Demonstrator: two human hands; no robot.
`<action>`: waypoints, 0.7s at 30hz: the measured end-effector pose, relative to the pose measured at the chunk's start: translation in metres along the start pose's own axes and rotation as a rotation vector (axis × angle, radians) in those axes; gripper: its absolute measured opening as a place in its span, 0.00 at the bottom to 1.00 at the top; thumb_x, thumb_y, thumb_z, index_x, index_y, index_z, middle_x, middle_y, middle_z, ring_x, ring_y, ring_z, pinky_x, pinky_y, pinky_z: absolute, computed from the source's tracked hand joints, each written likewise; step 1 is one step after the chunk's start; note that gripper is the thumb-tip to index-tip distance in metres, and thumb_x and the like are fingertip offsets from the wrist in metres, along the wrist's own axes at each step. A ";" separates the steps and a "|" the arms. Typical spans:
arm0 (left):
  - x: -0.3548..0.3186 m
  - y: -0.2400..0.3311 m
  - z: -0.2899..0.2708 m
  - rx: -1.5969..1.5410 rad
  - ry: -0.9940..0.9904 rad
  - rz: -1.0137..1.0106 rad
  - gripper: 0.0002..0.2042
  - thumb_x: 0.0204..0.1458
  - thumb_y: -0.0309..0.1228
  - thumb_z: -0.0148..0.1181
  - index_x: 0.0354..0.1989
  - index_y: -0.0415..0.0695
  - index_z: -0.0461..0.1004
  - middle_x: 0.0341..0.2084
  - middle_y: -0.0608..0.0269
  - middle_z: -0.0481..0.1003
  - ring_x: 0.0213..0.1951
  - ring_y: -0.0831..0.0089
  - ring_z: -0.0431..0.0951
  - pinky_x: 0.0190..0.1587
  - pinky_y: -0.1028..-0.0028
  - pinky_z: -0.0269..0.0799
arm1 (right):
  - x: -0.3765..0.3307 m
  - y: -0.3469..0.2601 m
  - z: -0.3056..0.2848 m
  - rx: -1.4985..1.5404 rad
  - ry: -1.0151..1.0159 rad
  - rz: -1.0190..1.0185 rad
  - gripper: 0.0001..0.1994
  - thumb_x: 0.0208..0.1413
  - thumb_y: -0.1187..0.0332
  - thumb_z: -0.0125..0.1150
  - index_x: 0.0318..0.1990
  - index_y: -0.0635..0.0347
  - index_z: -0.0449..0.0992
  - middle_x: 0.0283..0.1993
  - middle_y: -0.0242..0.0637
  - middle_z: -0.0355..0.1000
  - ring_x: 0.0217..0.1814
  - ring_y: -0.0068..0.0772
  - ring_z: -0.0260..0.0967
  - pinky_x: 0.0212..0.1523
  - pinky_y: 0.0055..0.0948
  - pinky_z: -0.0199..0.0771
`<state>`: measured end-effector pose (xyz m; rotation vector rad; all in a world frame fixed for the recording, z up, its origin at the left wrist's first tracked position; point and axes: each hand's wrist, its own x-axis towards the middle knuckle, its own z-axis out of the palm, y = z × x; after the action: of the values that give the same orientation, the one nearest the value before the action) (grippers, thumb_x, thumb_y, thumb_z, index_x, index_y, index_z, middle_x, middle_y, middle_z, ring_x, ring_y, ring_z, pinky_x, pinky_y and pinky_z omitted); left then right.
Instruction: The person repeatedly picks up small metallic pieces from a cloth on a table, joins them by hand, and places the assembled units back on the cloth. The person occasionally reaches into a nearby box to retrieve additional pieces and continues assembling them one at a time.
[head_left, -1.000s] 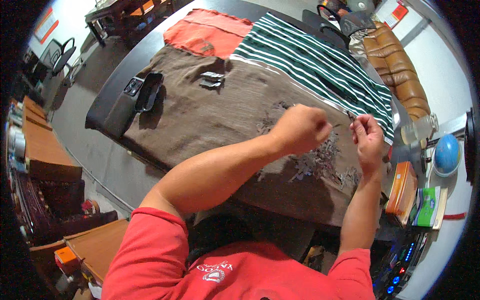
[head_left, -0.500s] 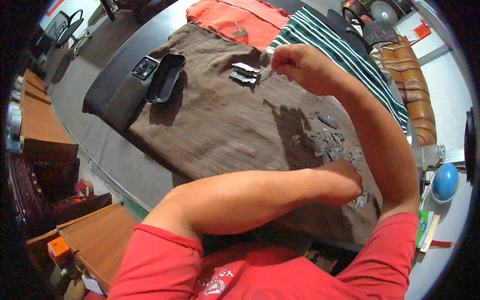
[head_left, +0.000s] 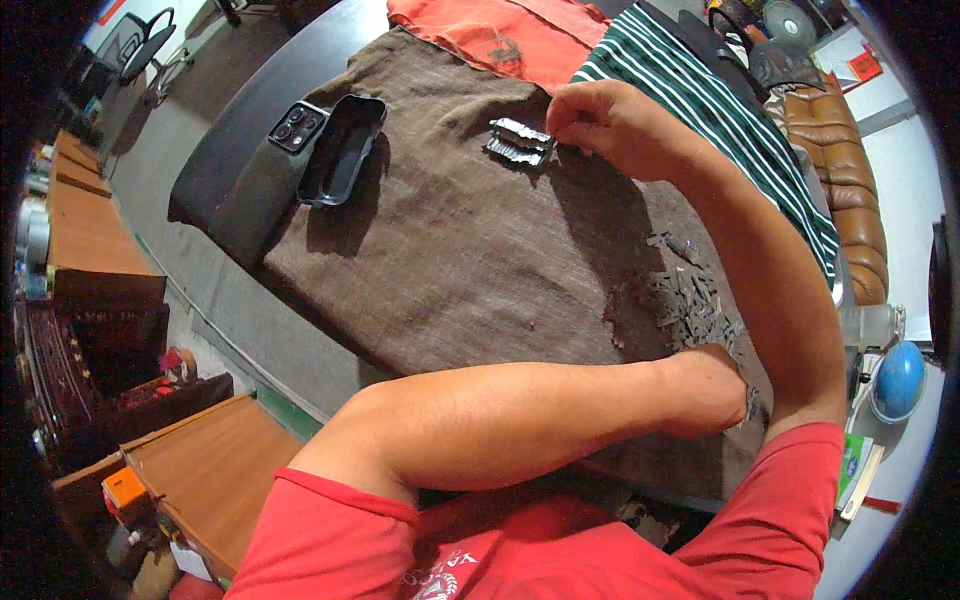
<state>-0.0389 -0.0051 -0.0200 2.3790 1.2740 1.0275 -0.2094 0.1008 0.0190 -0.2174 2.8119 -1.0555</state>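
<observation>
My right hand (head_left: 612, 128) is closed in a pinch at the right end of a small stack of silver, ridged strips (head_left: 517, 141). A thin grey sliver seems to be between its fingertips, though it is mostly hidden. My left forearm reaches across to the right, and my left hand (head_left: 712, 388) rests low over the cloth with its fingers out of sight. Just beyond it lies a scatter of thin grey slivers (head_left: 690, 300). Brown cloth (head_left: 450, 260) lies under all of these.
To the left stand an open black tray (head_left: 343, 150) and a black phone-like object with round lenses (head_left: 297, 127). An orange cloth (head_left: 540, 45) and a green-and-white striped cloth (head_left: 690, 85) lie at the far side. A brown leather sofa (head_left: 835, 170) stands beyond, at the right.
The right hand has moved in to the end of the silver stack, where a gap showed before. The whole view has shifted slightly; the left hand stays near the slivers.
</observation>
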 end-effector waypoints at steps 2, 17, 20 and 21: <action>0.000 0.000 0.000 0.010 0.012 -0.001 0.05 0.40 0.28 0.59 0.20 0.44 0.80 0.20 0.52 0.79 0.27 0.51 0.81 0.31 0.56 0.75 | -0.002 0.002 0.002 0.014 0.011 -0.001 0.01 0.58 0.76 0.60 0.36 0.62 0.75 0.30 0.26 0.72 0.34 0.18 0.67 0.38 0.23 0.69; 0.000 0.001 -0.003 0.057 0.035 0.002 0.06 0.43 0.30 0.58 0.22 0.44 0.80 0.23 0.53 0.80 0.29 0.54 0.82 0.33 0.58 0.77 | -0.010 0.009 0.013 0.038 0.137 -0.093 0.01 0.60 0.75 0.58 0.38 0.61 0.74 0.38 0.30 0.68 0.42 0.22 0.66 0.44 0.23 0.69; 0.000 0.002 -0.005 0.064 0.025 0.002 0.07 0.45 0.31 0.57 0.22 0.44 0.80 0.24 0.54 0.80 0.30 0.54 0.82 0.33 0.58 0.77 | -0.011 0.011 0.014 -0.036 0.163 -0.180 0.01 0.61 0.75 0.57 0.38 0.61 0.73 0.38 0.32 0.67 0.42 0.25 0.66 0.44 0.23 0.69; 0.000 0.002 -0.006 0.062 0.012 -0.012 0.07 0.46 0.31 0.56 0.23 0.45 0.81 0.25 0.54 0.81 0.32 0.55 0.82 0.34 0.59 0.77 | -0.010 0.012 0.016 -0.034 0.177 -0.198 0.01 0.60 0.75 0.57 0.38 0.60 0.74 0.37 0.32 0.68 0.41 0.27 0.67 0.44 0.25 0.69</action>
<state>-0.0414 -0.0066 -0.0145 2.4112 1.3413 1.0141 -0.1976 0.1013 0.0003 -0.4351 3.0190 -1.1170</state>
